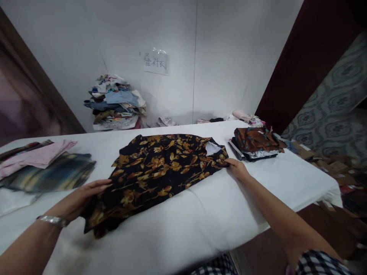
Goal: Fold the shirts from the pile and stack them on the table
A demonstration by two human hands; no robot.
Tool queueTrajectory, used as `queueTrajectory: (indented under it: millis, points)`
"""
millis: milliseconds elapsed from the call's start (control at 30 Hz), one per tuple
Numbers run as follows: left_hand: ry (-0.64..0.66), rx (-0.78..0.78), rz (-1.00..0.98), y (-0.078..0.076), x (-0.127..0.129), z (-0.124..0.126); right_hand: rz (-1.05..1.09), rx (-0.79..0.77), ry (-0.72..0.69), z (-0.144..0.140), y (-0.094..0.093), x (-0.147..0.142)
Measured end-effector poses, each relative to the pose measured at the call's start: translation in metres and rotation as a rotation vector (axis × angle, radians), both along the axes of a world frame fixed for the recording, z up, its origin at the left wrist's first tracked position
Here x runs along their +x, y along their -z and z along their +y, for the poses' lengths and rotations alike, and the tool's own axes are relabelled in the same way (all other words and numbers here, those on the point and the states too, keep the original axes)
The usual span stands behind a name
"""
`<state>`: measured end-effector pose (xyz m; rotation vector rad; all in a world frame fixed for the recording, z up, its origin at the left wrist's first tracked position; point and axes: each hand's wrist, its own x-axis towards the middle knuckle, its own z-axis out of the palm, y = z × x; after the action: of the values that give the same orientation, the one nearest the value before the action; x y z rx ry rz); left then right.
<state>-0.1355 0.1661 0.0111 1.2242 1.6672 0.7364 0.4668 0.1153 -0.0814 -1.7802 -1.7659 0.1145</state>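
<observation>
Floral shirt flat on table, left hand, right hand at edges

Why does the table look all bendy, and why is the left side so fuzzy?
Head view: the wide lens curves the white table and slants the walls; the brown edge at far left is smeared and out of focus; the black flowered shirt and both hands, left hand and right hand, look fairly sharp; light is soft, shadows faint.

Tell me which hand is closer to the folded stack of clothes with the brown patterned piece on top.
Right. The right hand rests on the black floral shirt just beside that folded stack; the left hand is at the shirt's opposite end, far from it.
</observation>
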Motion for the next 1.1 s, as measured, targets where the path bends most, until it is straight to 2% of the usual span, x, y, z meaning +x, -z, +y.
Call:
queueTrajectory:
  millis: [100, 233, 333, 400, 467, 533, 600, 667, 800, 867, 933, 1000, 1100]
  points:
    - [-0.037, -0.135, -0.284, -0.013, 0.000, 0.000, -0.022, 0.005, -0.022, 0.001, -0.006, -0.008]
    - [-0.030, -0.085, -0.238, -0.018, 0.010, -0.006, -0.049, -0.025, -0.203, 0.002, -0.018, -0.038]
    - [-0.080, 0.045, -0.195, -0.024, 0.027, -0.020, 0.072, -0.007, -0.294, 0.015, -0.032, -0.066]
    - [-0.075, 0.106, -0.171, -0.034, 0.037, -0.030, 0.120, 0.002, -0.265, 0.032, -0.041, -0.084]
    - [-0.039, 0.139, -0.179, -0.045, 0.042, -0.035, 0.066, -0.053, -0.196, 0.052, -0.047, -0.100]
    - [-0.017, 0.155, -0.216, -0.053, 0.039, -0.032, -0.022, -0.146, -0.147, 0.071, -0.050, -0.112]
    - [0.004, 0.166, -0.218, -0.055, 0.028, -0.022, -0.065, -0.194, -0.107, 0.086, -0.048, -0.121]
    - [0.066, 0.160, -0.079, -0.047, 0.014, -0.009, -0.060, -0.185, -0.068, 0.094, -0.045, -0.125]
    - [0.283, 0.102, 0.607, -0.014, 0.000, 0.004, -0.036, -0.182, -0.002, 0.100, -0.044, -0.114]
    - [0.325, 0.190, 0.809, 0.002, 0.006, -0.001, -0.025, -0.182, 0.042, 0.100, -0.049, -0.095]
    - [0.353, 0.352, 0.838, 0.018, 0.019, -0.010, -0.019, -0.203, 0.075, 0.098, -0.056, -0.069]
    - [0.437, 0.501, 0.818, 0.033, 0.035, -0.020, -0.016, -0.262, 0.060, 0.094, -0.062, -0.045]
    - [0.581, 0.602, 0.868, 0.057, 0.056, -0.032, -0.014, -0.349, -0.011, 0.089, -0.064, -0.023]
